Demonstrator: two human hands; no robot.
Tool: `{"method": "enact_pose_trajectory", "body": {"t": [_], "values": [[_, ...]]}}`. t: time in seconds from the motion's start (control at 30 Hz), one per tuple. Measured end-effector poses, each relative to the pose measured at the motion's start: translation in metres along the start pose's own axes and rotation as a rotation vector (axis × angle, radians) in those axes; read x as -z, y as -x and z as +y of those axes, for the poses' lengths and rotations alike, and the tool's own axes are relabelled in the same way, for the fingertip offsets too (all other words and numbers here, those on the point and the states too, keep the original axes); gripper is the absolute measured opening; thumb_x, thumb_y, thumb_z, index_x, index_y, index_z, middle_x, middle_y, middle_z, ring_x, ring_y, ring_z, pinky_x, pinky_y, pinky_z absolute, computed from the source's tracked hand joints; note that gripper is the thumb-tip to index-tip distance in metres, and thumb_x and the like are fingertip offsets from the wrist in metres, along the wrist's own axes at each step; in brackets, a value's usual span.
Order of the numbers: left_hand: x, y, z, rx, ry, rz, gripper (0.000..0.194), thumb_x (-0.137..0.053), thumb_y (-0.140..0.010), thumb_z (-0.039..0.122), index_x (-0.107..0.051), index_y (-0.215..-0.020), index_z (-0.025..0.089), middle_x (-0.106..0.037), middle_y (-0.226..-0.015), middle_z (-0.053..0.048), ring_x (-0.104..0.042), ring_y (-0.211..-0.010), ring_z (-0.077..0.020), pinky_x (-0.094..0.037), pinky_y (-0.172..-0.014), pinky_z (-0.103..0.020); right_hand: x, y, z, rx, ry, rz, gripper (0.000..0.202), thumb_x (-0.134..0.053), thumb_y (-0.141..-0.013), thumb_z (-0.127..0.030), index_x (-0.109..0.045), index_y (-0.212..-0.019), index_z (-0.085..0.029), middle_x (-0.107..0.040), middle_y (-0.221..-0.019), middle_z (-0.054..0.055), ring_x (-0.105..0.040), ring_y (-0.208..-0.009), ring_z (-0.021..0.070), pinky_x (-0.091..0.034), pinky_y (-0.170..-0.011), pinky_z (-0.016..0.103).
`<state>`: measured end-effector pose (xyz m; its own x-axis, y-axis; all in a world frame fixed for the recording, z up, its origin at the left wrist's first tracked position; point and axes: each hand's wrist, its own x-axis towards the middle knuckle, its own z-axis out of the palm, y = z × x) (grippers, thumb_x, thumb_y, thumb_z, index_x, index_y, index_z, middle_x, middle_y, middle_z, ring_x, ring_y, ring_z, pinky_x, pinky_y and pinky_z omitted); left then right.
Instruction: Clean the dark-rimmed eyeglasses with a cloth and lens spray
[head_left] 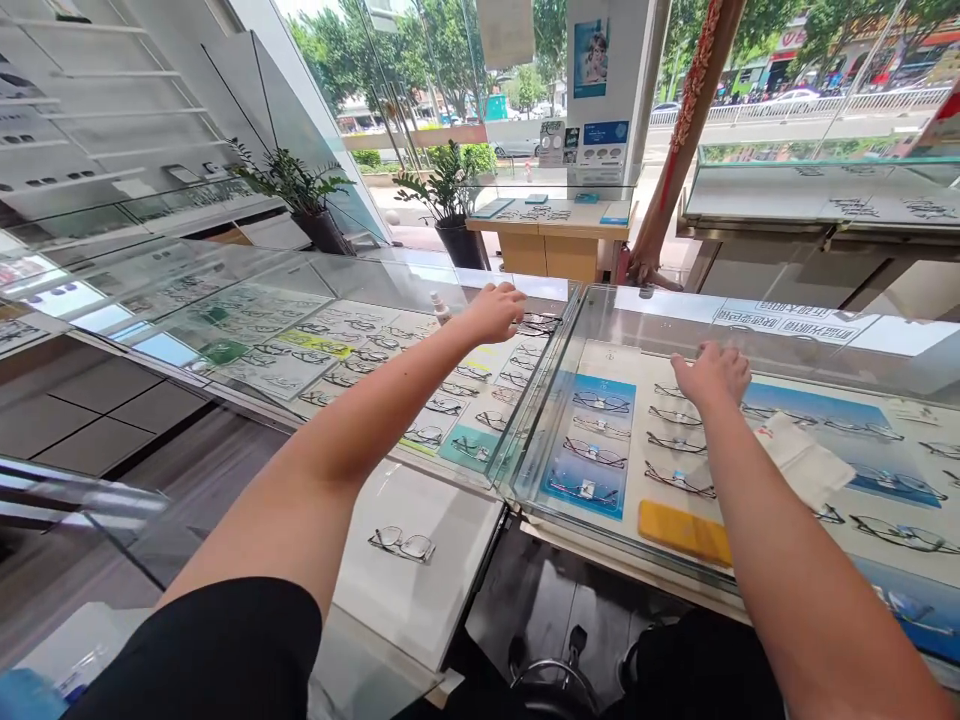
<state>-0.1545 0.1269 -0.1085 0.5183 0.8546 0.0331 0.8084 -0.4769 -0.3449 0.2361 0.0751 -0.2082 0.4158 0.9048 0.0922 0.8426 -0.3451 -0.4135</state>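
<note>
My left hand (495, 312) reaches over the far part of the glass display counter (390, 272), its fingers curved but apart. Just beyond its fingertips is a dark-framed pair of glasses (541, 323); whether they touch I cannot tell. A small white spray bottle (439, 308) stands behind my left forearm. My right hand (716, 376) is over the right-hand display case (645, 318), thumb and fingers spread, holding nothing visible. Beside my right forearm lie a pale cloth (806, 462) and a yellow-orange case (684, 532), which the arm partly hides.
Rows of glasses fill both cases, some on blue cards (592, 445). One pair of glasses (403, 545) rests on a white surface (390, 605) near me. A wheeled stool base (555, 675) is below. Potted plants (448, 190) and a small display table (555, 230) stand by the window.
</note>
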Motion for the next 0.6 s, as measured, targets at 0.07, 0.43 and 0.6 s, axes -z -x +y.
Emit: {"method": "enact_pose_trajectory", "body": {"t": [0.07,0.43,0.6], "values": [[-0.01,-0.014,-0.006,-0.038,0.017,-0.012,0.02,-0.067,-0.094,0.027,-0.085,-0.097,0.02,-0.066,-0.164,-0.01,-0.05,-0.153,-0.041,-0.044,-0.12,-0.06,-0.002,-0.001,0.0,0.006,-0.009,0.008,0.07,-0.054,-0.102,-0.055,-0.057,-0.155,-0.01,-0.048,-0.17,0.029,-0.039,-0.163,0.0445,-0.031,-0.134,0.058],[-0.038,-0.047,-0.025,-0.024,0.112,0.06,0.016,-0.07,-0.086,0.026,-0.084,-0.092,0.023,-0.077,-0.149,-0.006,-0.056,-0.146,-0.0375,-0.043,-0.115,-0.053,-0.007,-0.002,0.001,0.025,-0.002,0.044,0.068,-0.051,-0.101,-0.056,-0.057,-0.152,-0.012,-0.051,-0.168,0.027,-0.04,-0.161,0.0426,-0.03,-0.134,0.058],[-0.038,-0.047,-0.023,-0.035,0.172,0.029,0.019,-0.065,-0.086,0.026,-0.084,-0.083,0.023,-0.084,-0.137,-0.004,-0.059,-0.139,-0.0353,-0.041,-0.113,-0.053,-0.006,-0.002,0.0,0.021,0.009,0.03,0.069,-0.05,-0.102,-0.056,-0.055,-0.155,-0.012,-0.049,-0.169,0.027,-0.039,-0.162,0.0419,-0.031,-0.134,0.058]]}}
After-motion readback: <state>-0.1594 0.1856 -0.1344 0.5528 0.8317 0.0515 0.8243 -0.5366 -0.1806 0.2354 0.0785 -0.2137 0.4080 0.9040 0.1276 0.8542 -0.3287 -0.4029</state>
